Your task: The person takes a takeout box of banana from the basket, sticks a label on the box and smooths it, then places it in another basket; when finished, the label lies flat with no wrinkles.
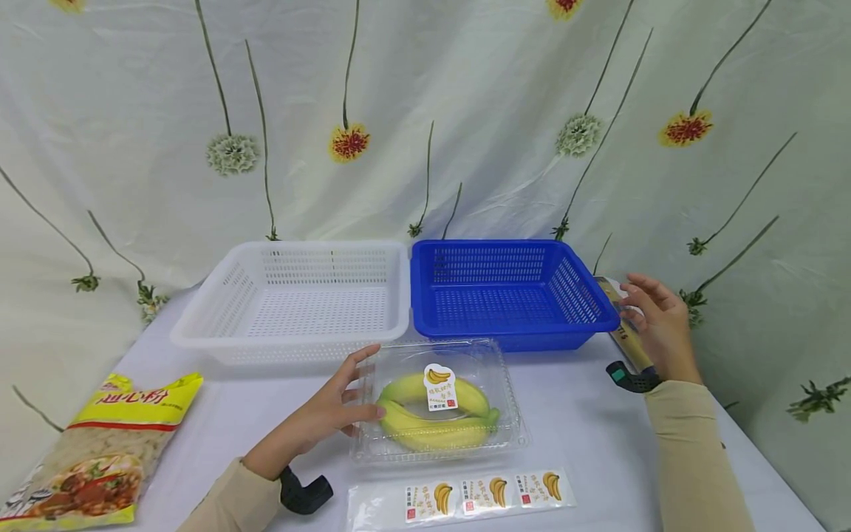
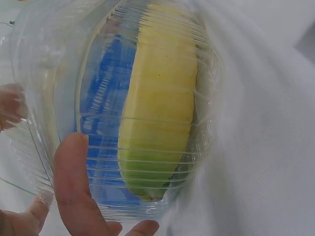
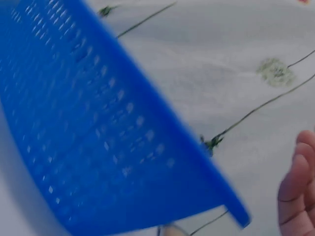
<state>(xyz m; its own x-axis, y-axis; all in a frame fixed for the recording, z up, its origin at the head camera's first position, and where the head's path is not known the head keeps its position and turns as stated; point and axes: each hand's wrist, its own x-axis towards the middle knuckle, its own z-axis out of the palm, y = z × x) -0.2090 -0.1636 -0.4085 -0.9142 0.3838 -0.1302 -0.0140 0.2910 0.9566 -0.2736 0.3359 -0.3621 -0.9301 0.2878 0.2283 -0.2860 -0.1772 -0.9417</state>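
A clear plastic clamshell box (image 1: 501, 436) holds yellow bananas (image 1: 432, 436) with greenish ends. On its lid is a white banana sticker (image 1: 440, 388). My left hand (image 1: 332, 406) grips the box at its left side. In the left wrist view the thumb (image 2: 74, 182) lies along the ribbed wall, with a banana (image 2: 160, 103) showing through. My right hand (image 1: 658, 325) is raised beside the blue basket (image 1: 512, 341), fingers loosely bent with nothing held. Under it lies a long, narrow packet (image 1: 628, 343), partly hidden by the hand. The right wrist view catches only some right fingers (image 3: 298, 191).
A white basket (image 1: 292, 343) stands left of the blue one. In front of the box lies a clear strip of banana stickers (image 1: 492, 499). At the left lies a bag (image 1: 106, 451) with a yellow top. A flowered cloth (image 1: 412, 89) hangs behind the table.
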